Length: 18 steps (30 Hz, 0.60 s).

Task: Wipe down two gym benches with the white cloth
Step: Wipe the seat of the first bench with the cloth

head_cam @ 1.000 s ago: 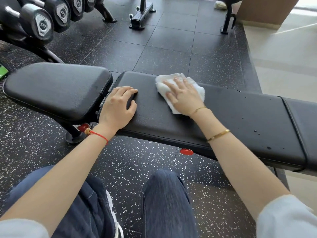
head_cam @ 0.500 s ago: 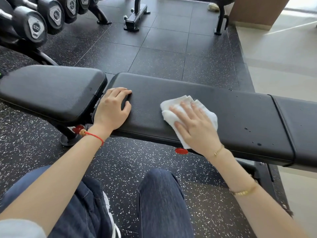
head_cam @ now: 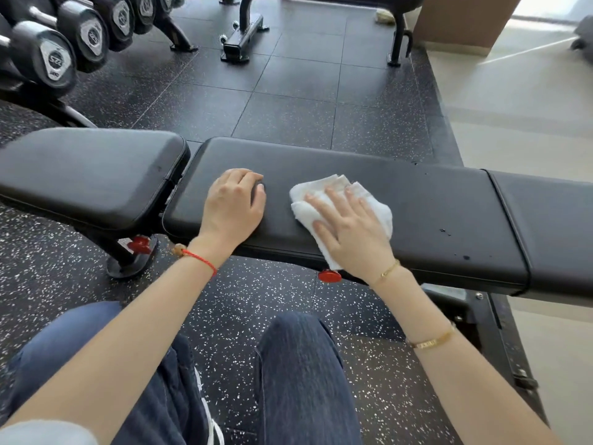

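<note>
1. Head view: the white cloth [head_cam: 340, 207] lies flat on the middle pad of the bench surface [head_cam: 433, 207], whose long axis runs left to right across the frame.
2. The right hand [head_cam: 349, 232] presses the cloth with straight, spread fingers; the left hand [head_cam: 232, 207] rests just beside it with fingers curled, grasping nothing.
3. Dark droplets [head_cam: 444, 232] sit on the pad to the right of the cloth, nearer the right hand, so the next sweep likely runs rightward along the pad.

Two hands, the left hand [head_cam: 231, 208] and right hand [head_cam: 349, 231], rest on one black bench [head_cam: 433, 200] made of three pads, with one white cloth [head_cam: 324, 200]. Four dumbbells [head_cam: 53, 57] line the rack; two red knobs [head_cam: 329, 276] show below.
</note>
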Each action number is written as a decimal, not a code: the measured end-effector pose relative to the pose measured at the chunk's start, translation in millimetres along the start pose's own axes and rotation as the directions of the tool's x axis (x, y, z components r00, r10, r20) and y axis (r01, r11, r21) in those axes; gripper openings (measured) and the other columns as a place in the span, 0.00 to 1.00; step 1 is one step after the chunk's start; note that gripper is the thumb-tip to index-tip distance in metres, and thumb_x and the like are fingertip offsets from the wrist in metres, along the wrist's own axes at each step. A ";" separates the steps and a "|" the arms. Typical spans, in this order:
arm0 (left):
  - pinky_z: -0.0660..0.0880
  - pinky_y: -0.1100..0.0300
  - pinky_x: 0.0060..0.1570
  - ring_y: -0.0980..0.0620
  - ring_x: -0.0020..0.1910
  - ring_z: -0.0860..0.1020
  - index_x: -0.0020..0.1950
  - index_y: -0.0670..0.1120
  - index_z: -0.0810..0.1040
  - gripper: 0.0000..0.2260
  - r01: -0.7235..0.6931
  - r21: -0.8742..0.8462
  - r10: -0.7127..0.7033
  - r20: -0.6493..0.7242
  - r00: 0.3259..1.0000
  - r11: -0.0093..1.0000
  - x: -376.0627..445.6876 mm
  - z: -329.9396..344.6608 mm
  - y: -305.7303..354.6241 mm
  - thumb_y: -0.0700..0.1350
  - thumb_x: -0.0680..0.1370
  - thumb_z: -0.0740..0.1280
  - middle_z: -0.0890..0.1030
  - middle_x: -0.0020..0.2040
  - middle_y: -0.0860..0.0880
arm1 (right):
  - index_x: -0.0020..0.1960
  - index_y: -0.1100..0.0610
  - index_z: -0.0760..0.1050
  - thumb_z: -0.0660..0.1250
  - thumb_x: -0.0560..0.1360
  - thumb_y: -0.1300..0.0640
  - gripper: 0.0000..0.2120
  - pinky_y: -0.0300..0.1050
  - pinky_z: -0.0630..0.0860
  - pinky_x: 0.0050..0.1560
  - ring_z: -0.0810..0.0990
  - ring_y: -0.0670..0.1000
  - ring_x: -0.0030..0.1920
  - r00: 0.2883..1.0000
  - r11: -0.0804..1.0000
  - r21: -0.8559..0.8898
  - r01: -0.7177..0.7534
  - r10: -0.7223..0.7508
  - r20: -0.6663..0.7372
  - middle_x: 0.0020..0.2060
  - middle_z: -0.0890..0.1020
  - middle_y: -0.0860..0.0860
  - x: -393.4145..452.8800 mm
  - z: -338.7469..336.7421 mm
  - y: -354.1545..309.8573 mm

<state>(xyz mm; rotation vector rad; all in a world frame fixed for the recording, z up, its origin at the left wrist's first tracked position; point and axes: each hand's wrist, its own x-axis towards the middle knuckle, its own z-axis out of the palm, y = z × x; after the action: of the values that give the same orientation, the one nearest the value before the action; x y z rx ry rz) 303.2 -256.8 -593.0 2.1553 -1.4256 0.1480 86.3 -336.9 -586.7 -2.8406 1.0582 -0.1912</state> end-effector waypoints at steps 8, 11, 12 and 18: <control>0.60 0.50 0.73 0.46 0.68 0.70 0.66 0.45 0.76 0.16 -0.063 0.023 0.061 0.067 0.996 0.998 -2.2 36.3 65.2 0.47 0.80 0.60 0.76 0.65 0.46 | 0.74 0.52 0.67 0.56 0.83 0.51 0.20 0.56 0.49 0.75 0.60 0.65 0.75 0.979 0.981 -0.027 -0.194 0.192 -0.062 0.75 0.65 0.60 0.0 -13.5 98.5; 0.60 0.49 0.74 0.46 0.70 0.69 0.68 0.45 0.74 0.17 -0.039 0.032 0.036 0.070 0.997 0.999 -3.0 38.9 66.7 0.46 0.80 0.60 0.74 0.68 0.46 | 0.73 0.53 0.66 0.53 0.83 0.50 0.20 0.57 0.49 0.75 0.58 0.64 0.75 0.945 0.944 -0.047 -0.325 0.324 -0.039 0.73 0.66 0.60 43.2 -18.7 129.0; 0.60 0.49 0.74 0.46 0.70 0.69 0.68 0.45 0.74 0.18 -0.037 0.033 0.035 0.072 0.997 0.999 -3.2 38.8 66.5 0.46 0.79 0.60 0.74 0.68 0.46 | 0.75 0.50 0.62 0.50 0.83 0.48 0.22 0.56 0.49 0.76 0.57 0.61 0.76 0.923 0.922 -0.039 -0.384 0.385 0.002 0.74 0.64 0.58 58.3 -20.5 132.1; 0.60 0.49 0.74 0.46 0.70 0.69 0.68 0.45 0.74 0.18 -0.033 0.027 0.031 0.064 0.997 0.999 -4.3 37.5 66.3 0.46 0.79 0.60 0.74 0.68 0.46 | 0.77 0.48 0.59 0.49 0.83 0.45 0.23 0.54 0.48 0.77 0.56 0.59 0.76 0.979 0.980 -0.039 -0.196 0.198 0.057 0.75 0.62 0.56 83.7 -14.9 77.7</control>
<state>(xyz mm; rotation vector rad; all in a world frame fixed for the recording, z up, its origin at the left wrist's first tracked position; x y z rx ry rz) 235.5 -291.1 -601.2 2.1781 -1.5027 0.1131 96.7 -451.1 -576.1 -2.7269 1.3313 -0.0701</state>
